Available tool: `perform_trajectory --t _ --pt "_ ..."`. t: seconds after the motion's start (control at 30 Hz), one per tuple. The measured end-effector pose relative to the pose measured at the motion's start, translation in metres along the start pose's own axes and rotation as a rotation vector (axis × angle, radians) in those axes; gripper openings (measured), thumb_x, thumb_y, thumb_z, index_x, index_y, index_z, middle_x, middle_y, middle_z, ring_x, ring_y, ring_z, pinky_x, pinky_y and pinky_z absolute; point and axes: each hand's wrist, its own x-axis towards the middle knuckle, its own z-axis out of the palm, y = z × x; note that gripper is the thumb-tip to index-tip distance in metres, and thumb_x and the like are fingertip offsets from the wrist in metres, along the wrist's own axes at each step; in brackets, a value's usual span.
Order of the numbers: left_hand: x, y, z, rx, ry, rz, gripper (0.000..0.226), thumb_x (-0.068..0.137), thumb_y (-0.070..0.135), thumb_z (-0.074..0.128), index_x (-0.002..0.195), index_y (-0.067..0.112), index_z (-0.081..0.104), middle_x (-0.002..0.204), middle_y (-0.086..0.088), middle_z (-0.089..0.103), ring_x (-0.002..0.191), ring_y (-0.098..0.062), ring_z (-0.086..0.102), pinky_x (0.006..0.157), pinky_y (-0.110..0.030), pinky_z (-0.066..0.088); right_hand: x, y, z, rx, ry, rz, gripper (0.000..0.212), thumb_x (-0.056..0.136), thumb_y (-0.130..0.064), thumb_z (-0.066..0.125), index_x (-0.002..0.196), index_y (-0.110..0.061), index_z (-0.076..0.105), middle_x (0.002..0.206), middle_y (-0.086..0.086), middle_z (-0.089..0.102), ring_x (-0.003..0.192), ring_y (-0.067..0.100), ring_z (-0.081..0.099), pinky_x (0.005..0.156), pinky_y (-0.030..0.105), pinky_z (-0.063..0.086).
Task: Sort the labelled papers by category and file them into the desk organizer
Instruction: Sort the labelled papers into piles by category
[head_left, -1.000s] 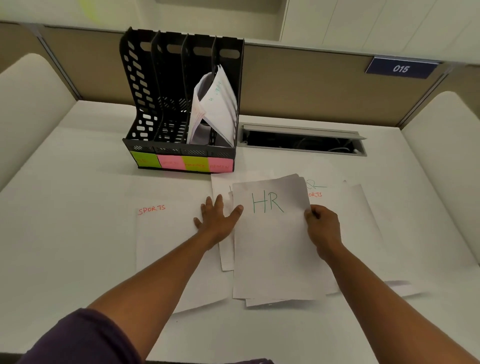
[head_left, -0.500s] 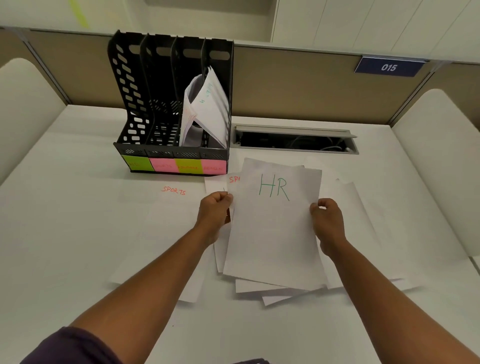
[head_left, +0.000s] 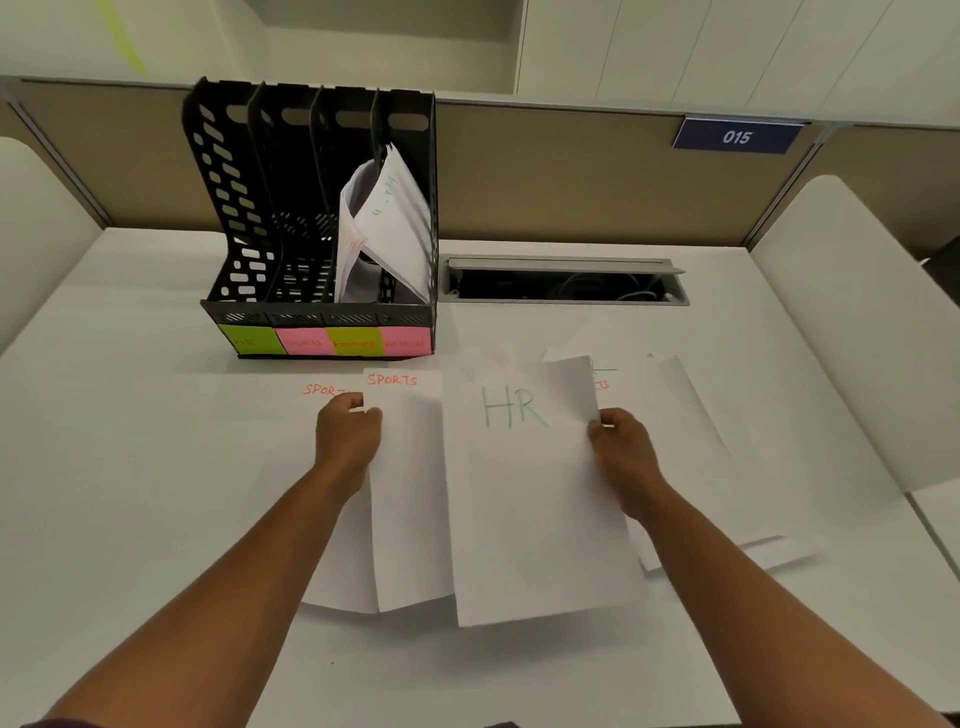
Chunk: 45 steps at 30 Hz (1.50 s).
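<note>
My right hand (head_left: 621, 457) grips the right edge of a white sheet marked HR (head_left: 530, 499) in green. My left hand (head_left: 347, 441) pinches the left edge of a sheet marked SPORTS (head_left: 408, 488) in red, just left of the HR sheet. Another SPORTS sheet (head_left: 322, 391) lies under my left hand. More sheets (head_left: 691, 457) lie spread to the right. The black desk organizer (head_left: 244, 223) stands at the back left with several slots. Coloured labels (head_left: 324, 340) run along its front. Curled papers (head_left: 389, 228) fill its right-hand slots; the left slots look empty.
An open cable hatch (head_left: 563, 280) is set into the white desk right of the organizer. A beige partition with a blue 015 sign (head_left: 736, 136) runs behind. White side panels (head_left: 852, 322) stand at both sides of the desk.
Both hands lifted sheets off the pile: the left hand, flat on the desk a second ago, now pinches a SPORTS sheet pulled leftward from under the HR sheet.
</note>
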Motion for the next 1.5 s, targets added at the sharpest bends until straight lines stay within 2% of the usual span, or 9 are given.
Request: perform_trajectory --t 0.33,0.57,0.73,0.83,0.93,1.03,1.27,1.4,1.5 --pt "-0.003 0.04 -0.056 0.355 0.206 0.413 0.018 0.104 0.017 0.045 0.106 0.009 0.061 0.11 -0.015 0.068 0.09 -0.033 0.057 0.074 -0.036 0.04 -0.015 0.027 0.021 -0.26 0.113 0.023 0.014 0.101 -0.016 0.043 0.099 -0.02 0.057 0.093 -0.001 0.066 0.079 0.018 0.06 0.071 0.037 0.052" --pt "0.0 0.074 -0.076 0.331 0.103 0.49 0.025 0.104 0.019 0.046 0.122 0.012 0.063 0.119 -0.008 0.068 0.107 -0.033 0.061 0.087 -0.037 0.047 -0.035 0.013 0.041 -0.503 0.136 -0.221 0.06 0.099 -0.028 0.059 0.152 -0.011 0.038 0.154 0.011 0.041 0.137 0.036 0.043 0.109 0.05 0.038" --pt "0.001 0.056 -0.057 0.38 0.016 0.41 0.026 0.103 0.017 0.046 0.12 0.009 0.065 0.115 -0.015 0.069 0.101 -0.038 0.063 0.09 -0.045 0.053 -0.065 -0.023 0.059 0.229 -0.468 -0.049 0.09 0.078 -0.089 0.043 0.138 -0.025 0.059 0.131 0.001 0.069 0.119 0.02 0.065 0.106 0.049 0.049" --pt "-0.005 0.026 -0.038 0.411 -0.072 0.34 0.025 0.102 0.017 0.049 0.116 0.007 0.067 0.115 -0.017 0.07 0.102 -0.037 0.064 0.089 -0.043 0.053 -0.067 -0.029 0.067 0.378 -0.67 0.086 0.051 0.091 -0.059 0.059 0.127 -0.024 0.067 0.118 0.004 0.075 0.103 0.026 0.073 0.083 0.041 0.059" --pt "-0.004 -0.003 -0.033 0.425 -0.09 0.209 0.034 0.102 0.033 0.053 0.124 0.01 0.065 0.129 -0.013 0.065 0.116 -0.033 0.059 0.097 -0.038 0.047 -0.061 -0.02 0.068 0.212 -0.521 0.081 0.02 0.094 -0.014 0.058 0.109 -0.018 0.07 0.096 -0.001 0.077 0.077 0.016 0.072 0.056 0.026 0.051" --pt "0.007 -0.024 -0.044 0.75 0.023 0.045 0.063 0.094 0.054 0.057 0.146 0.02 0.045 0.147 -0.012 0.046 0.132 -0.037 0.044 0.103 -0.053 0.04 -0.053 -0.004 0.059 0.099 -0.397 0.097 0.02 0.094 -0.008 0.053 0.098 -0.015 0.071 0.084 -0.002 0.073 0.054 0.001 0.063 0.044 0.016 0.043" --pt "0.022 -0.046 -0.067 0.818 -0.03 -0.167 0.118 0.062 0.06 0.086 0.151 0.017 0.022 0.145 -0.018 0.033 0.132 -0.04 0.038 0.101 -0.053 0.039 -0.049 0.011 0.055 0.069 -0.355 0.144 0.021 0.098 -0.01 0.053 0.106 -0.016 0.071 0.099 0.003 0.077 0.081 0.019 0.074 0.058 0.026 0.054" --pt "0.022 -0.039 -0.075 0.913 -0.035 -0.175 0.094 0.067 0.057 0.082 0.139 0.018 0.037 0.127 -0.012 0.057 0.118 -0.037 0.055 0.093 -0.046 0.037 -0.047 0.013 0.057 0.059 -0.344 0.154 0.023 0.099 -0.011 0.052 0.113 -0.018 0.069 0.106 0.002 0.076 0.093 0.026 0.073 0.076 0.039 0.061" --pt "0.019 -0.024 -0.081 0.976 -0.071 -0.054 0.061 0.087 0.042 0.064 0.141 0.02 0.048 0.134 -0.007 0.06 0.121 -0.032 0.057 0.098 -0.044 0.038 -0.048 0.012 0.059 0.075 -0.348 0.153 0.023 0.099 -0.013 0.052 0.115 -0.019 0.069 0.107 0.003 0.076 0.092 0.024 0.073 0.066 0.031 0.059"
